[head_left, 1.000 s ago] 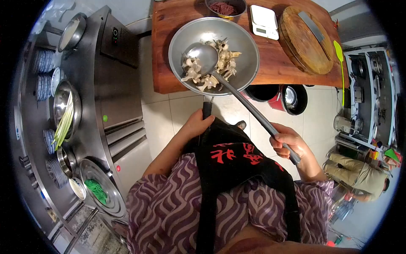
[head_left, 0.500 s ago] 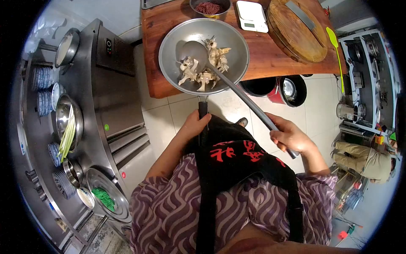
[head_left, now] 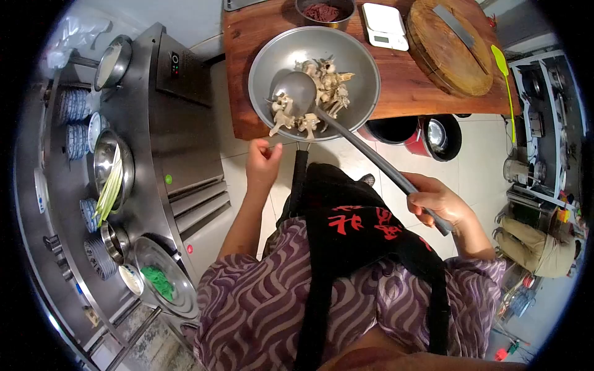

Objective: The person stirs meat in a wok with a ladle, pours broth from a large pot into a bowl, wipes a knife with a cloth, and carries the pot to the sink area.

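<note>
A grey wok (head_left: 356,52) sits at the front edge of the wooden table, holding several pale meaty bone pieces (head_left: 331,86). My right hand (head_left: 436,201) is wrapped around the long dark handle of a ladle (head_left: 297,89), whose bowl lies among the bones. Just below the wok's left front rim is my left hand (head_left: 263,164), fingers loosely curled, thumb and forefinger slightly apart, nothing visible in it. One bone piece lies by the rim just above those fingers. The wok's black handle (head_left: 299,170) points toward my apron, with no hand on it.
On the wooden table (head_left: 396,102) are a bowl of dark red shreds (head_left: 322,12), a white scale (head_left: 383,26) and a round chopping block (head_left: 427,43) with a cleaver (head_left: 455,28). Red buckets (head_left: 421,145) stand below. Left is a steel counter with dishes. Another person (head_left: 538,247) is at right.
My left hand has let go of the wok handle and moved up and left to the wok's rim. My right hand still grips the ladle. The whole view has shifted slightly.
</note>
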Action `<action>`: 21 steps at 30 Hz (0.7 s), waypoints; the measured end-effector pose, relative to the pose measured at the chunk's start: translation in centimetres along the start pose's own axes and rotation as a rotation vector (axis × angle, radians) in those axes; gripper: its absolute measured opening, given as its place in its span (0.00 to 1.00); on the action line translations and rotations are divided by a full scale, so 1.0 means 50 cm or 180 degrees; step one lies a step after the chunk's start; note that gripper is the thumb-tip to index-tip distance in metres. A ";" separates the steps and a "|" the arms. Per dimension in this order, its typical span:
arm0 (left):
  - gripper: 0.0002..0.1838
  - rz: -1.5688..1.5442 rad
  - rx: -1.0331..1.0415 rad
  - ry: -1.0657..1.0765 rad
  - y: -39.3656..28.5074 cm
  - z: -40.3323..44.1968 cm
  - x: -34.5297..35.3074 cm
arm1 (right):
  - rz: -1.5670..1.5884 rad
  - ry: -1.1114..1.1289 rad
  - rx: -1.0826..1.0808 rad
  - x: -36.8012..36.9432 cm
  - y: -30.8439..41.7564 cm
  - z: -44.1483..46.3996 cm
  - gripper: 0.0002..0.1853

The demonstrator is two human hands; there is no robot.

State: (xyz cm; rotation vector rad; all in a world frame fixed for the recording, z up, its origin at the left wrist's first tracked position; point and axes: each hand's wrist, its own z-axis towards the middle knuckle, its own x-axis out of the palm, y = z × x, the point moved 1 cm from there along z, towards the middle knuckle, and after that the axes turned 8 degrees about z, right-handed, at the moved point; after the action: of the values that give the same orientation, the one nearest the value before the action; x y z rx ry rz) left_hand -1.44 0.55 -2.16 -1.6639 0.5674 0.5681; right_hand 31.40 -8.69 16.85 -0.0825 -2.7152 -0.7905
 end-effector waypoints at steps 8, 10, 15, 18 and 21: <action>0.11 -0.2119 -0.0806 -0.0081 0.082 0.081 0.080 | -0.0221 -0.0064 -0.0083 0.014 -0.024 0.020 0.29; 0.09 -0.2466 -0.0775 -0.0025 0.091 0.073 0.091 | -0.0408 -0.0088 -0.0141 0.020 -0.028 0.020 0.29; 0.09 -0.1995 -0.0199 -0.0101 0.119 0.099 0.099 | -0.0396 -0.0204 -0.0226 0.004 -0.045 0.036 0.28; 0.14 -0.1531 0.0454 -0.0350 0.096 0.121 0.085 | -0.0157 -0.0192 -0.0270 -0.007 -0.046 0.043 0.27; 0.21 0.0092 0.0769 -0.0441 0.133 0.150 0.053 | -0.0200 -0.0119 -0.0317 -0.013 -0.044 0.047 0.27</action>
State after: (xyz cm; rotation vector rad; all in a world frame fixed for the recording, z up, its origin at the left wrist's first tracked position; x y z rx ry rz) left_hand -4.17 6.80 -10.01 -1.3794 0.5371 0.6062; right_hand 31.07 -9.30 13.64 -0.0344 -2.7244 -0.9514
